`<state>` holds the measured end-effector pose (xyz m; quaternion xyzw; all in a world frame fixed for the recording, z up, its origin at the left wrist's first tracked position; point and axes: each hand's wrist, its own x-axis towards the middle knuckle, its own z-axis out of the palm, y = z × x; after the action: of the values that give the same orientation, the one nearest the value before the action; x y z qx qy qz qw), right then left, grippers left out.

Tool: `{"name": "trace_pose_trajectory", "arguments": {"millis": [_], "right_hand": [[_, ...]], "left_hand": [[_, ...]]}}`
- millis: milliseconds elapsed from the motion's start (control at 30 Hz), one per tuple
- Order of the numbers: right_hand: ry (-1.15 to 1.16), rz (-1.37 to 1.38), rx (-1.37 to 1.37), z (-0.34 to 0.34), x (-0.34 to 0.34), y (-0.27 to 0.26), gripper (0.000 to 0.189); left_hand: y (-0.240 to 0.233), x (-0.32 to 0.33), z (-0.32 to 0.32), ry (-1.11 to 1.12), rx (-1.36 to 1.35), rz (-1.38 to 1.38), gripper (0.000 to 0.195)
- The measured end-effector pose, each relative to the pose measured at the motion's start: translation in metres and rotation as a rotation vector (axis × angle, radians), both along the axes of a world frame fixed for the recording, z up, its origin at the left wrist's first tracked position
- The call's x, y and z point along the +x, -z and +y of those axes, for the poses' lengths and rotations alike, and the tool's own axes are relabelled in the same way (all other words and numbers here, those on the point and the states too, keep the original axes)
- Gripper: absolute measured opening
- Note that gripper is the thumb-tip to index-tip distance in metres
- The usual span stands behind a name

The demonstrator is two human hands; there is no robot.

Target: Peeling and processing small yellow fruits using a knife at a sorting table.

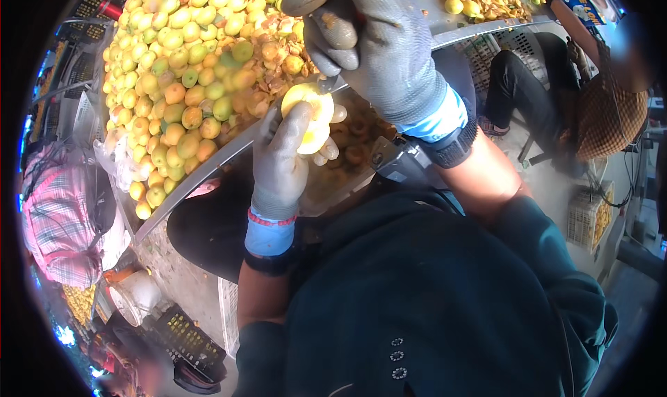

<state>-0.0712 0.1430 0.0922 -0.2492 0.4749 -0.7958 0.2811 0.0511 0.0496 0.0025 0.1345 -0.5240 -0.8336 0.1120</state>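
My left hand, in a grey glove, holds a pale yellow, cut or peeled fruit between thumb and fingers. Above and to the right of it, my right hand is curled in a thick grey glove; a small tip juts below its fingers close to the fruit, and the tool it may belong to is mostly hidden. Whole yellow-green and orange fruits, apricot-like, are heaped on the metal table. Reddish-brown peelings lie beside the heap. Under the table edge, a container with fruit pieces stands partly behind my left hand.
The raised metal rim of the table runs diagonally before me. A person in a plaid top is at the left, another person sits at the right. White plastic crates, a white bucket and a black crate stand on the floor.
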Motion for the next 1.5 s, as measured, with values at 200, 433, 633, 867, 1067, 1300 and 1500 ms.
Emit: {"name": "trace_pose_trajectory", "arguments": {"millis": [200, 433, 633, 867, 1067, 1300, 1500], "right_hand": [[0.034, 0.145, 0.050, 0.005, 0.003, -0.004, 0.039], [-0.039, 0.149, 0.085, -0.003, -0.005, 0.009, 0.038], [-0.200, 0.092, 0.003, -0.026, -0.020, 0.031, 0.043], [0.033, 0.840, -0.181, -0.039, -0.031, 0.057, 0.030], [-0.012, 0.848, -0.031, -0.046, -0.026, 0.051, 0.035], [-0.048, 0.169, -0.037, -0.038, -0.036, 0.033, 0.043], [0.091, 0.334, -0.249, -0.071, -0.049, 0.045, 0.038]], "left_hand": [[-0.012, 0.002, 0.007, -0.058, -0.078, -0.074, 0.028], [-0.013, -0.002, 0.012, -0.179, -0.390, -0.138, 0.023], [-0.020, -0.002, 0.004, -0.146, -0.450, -0.186, 0.027], [-0.029, -0.007, -0.005, -0.012, -0.286, -0.275, 0.023], [-0.022, -0.014, -0.014, 0.051, -0.304, -0.283, 0.029], [0.019, -0.032, -0.015, 0.051, -0.005, 0.051, 0.036], [0.033, -0.073, -0.034, 0.042, 0.589, -0.042, 0.026]]}}
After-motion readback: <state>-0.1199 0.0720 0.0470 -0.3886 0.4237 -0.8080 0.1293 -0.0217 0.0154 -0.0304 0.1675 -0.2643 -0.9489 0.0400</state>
